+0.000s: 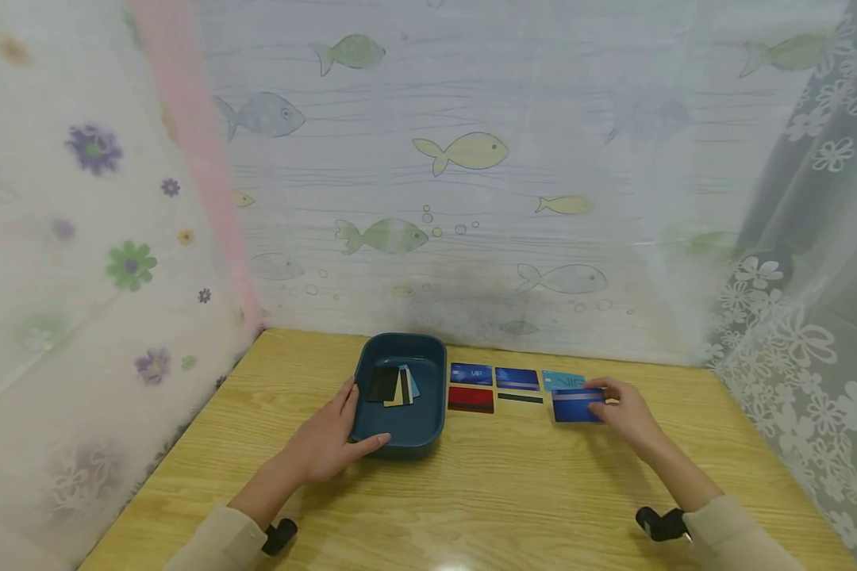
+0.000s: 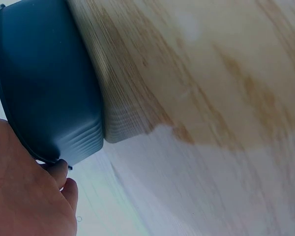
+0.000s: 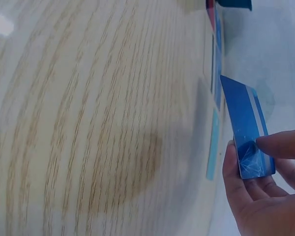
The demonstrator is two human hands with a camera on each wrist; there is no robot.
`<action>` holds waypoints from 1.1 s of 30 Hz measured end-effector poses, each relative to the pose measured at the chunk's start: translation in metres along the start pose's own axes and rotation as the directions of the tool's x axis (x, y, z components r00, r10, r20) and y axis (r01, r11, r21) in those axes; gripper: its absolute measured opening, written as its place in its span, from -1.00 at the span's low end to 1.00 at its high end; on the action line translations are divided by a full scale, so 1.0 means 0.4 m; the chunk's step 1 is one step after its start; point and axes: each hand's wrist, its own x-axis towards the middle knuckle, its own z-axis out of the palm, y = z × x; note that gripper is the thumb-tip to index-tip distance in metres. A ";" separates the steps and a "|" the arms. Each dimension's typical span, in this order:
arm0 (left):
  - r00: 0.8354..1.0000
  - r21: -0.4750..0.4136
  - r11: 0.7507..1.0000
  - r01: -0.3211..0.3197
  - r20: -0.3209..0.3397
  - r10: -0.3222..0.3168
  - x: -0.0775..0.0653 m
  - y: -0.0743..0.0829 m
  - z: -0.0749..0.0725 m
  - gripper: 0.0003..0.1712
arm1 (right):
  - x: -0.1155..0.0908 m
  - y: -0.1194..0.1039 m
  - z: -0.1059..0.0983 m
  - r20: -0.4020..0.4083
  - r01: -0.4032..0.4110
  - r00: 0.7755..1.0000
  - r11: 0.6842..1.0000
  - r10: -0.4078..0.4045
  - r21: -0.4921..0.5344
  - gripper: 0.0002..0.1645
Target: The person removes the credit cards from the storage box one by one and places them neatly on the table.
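My right hand (image 1: 627, 414) pinches a blue card (image 1: 577, 404) with a pale stripe, between thumb and fingers. In the right wrist view that card (image 3: 245, 125) is tilted up, apart from the tabletop. It overlaps the lower edge of a light blue VIP card (image 1: 561, 381) in the head view. My left hand (image 1: 323, 440) holds a dark blue tray (image 1: 400, 441) at its left side, thumb at the near rim. Inside the tray lie a black card (image 1: 382, 384), a gold card (image 1: 396, 396) with a dark stripe, and a partly covered light blue card (image 1: 414, 385).
Right of the tray, a dark blue VIP card (image 1: 470, 373) and a blue striped card (image 1: 517, 379) continue the back row. In front lie a red card (image 1: 471, 400) and a black-striped card (image 1: 520, 398). A fish-print curtain (image 1: 464, 262) hangs behind the wooden table (image 1: 486, 500).
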 end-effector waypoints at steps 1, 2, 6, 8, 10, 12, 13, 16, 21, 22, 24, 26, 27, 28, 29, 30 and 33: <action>1.000 -0.002 1.000 -0.002 0.001 0.002 -0.001 0.000 -0.001 0.38 | 0.001 0.003 -0.002 0.002 -0.006 1.000 1.000 0.006 0.004 -0.52; 1.000 -0.004 1.000 -0.005 -0.001 0.005 -0.002 0.001 -0.002 0.38 | 0.003 0.006 -0.004 0.003 -0.014 1.000 1.000 0.014 0.009 -0.52; 1.000 -0.006 1.000 -0.009 -0.002 0.009 -0.004 0.004 -0.007 0.36 | 0.009 0.011 -0.007 0.010 -0.036 0.999 0.999 0.036 0.019 -0.51; 1.000 -0.003 1.000 -0.013 -0.005 0.013 -0.005 0.005 -0.008 0.36 | 0.013 0.012 -0.005 0.011 -0.046 0.999 0.999 0.046 0.014 -0.51; 1.000 0.003 1.000 -0.010 -0.005 0.010 -0.004 0.005 -0.007 0.35 | 0.017 0.012 -0.003 0.012 -0.052 0.999 0.999 0.052 -0.002 -0.52; 1.000 0.004 1.000 -0.010 -0.006 0.010 -0.004 0.006 -0.007 0.35 | 0.022 0.013 0.001 0.015 -0.059 0.998 0.998 0.059 -0.017 -0.52; 1.000 0.003 1.000 -0.010 -0.006 0.010 -0.004 0.006 -0.006 0.36 | 0.024 0.014 0.003 0.014 -0.060 0.998 0.998 0.060 -0.035 -0.53; 1.000 0.001 1.000 -0.002 0.000 0.002 -0.003 0.006 -0.006 0.37 | 0.032 0.018 0.010 0.012 -0.057 0.998 0.993 0.058 -0.099 -0.53; 1.000 -0.005 1.000 -0.002 0.003 0.002 -0.002 0.005 -0.005 0.37 | 0.042 0.024 0.025 0.020 -0.060 0.998 0.980 0.065 -0.189 -0.50; 1.000 -0.005 1.000 0.000 0.001 0.000 -0.002 0.005 -0.004 0.37 | 0.043 0.025 0.028 0.026 -0.063 0.997 0.979 0.069 -0.195 -0.49; 1.000 -0.003 1.000 0.000 -0.003 0.000 -0.002 0.004 -0.003 0.36 | 0.046 0.027 0.032 0.034 -0.065 0.997 0.976 0.074 -0.207 -0.48; 1.000 -0.004 1.000 -0.004 -0.010 0.003 -0.003 0.004 -0.002 0.36 | 0.047 0.027 0.036 0.041 -0.065 0.996 0.974 0.075 -0.216 -0.49; 1.000 -0.004 1.000 -0.002 -0.008 0.002 -0.003 0.004 -0.002 0.36 | 0.047 0.025 0.038 0.044 -0.063 0.996 0.974 0.075 -0.219 -0.49; 1.000 -0.005 1.000 -0.003 -0.009 0.003 -0.003 0.003 -0.002 0.37 | 0.048 0.024 0.039 0.048 -0.061 0.996 0.973 0.073 -0.223 -0.49; 1.000 -0.003 1.000 -0.002 -0.006 0.002 -0.003 0.003 -0.002 0.37 | 0.048 0.023 0.040 0.049 -0.058 0.996 0.972 0.071 -0.226 -0.50; 1.000 -0.001 1.000 0.001 -0.002 -0.001 -0.003 0.003 -0.002 0.37 | 0.049 0.022 0.041 0.053 -0.058 0.996 0.972 0.072 -0.229 -0.50; 1.000 0.003 1.000 0.004 0.007 -0.004 -0.003 0.003 -0.003 0.38 | 0.050 0.017 0.042 0.059 -0.058 0.996 0.969 0.074 -0.239 -0.50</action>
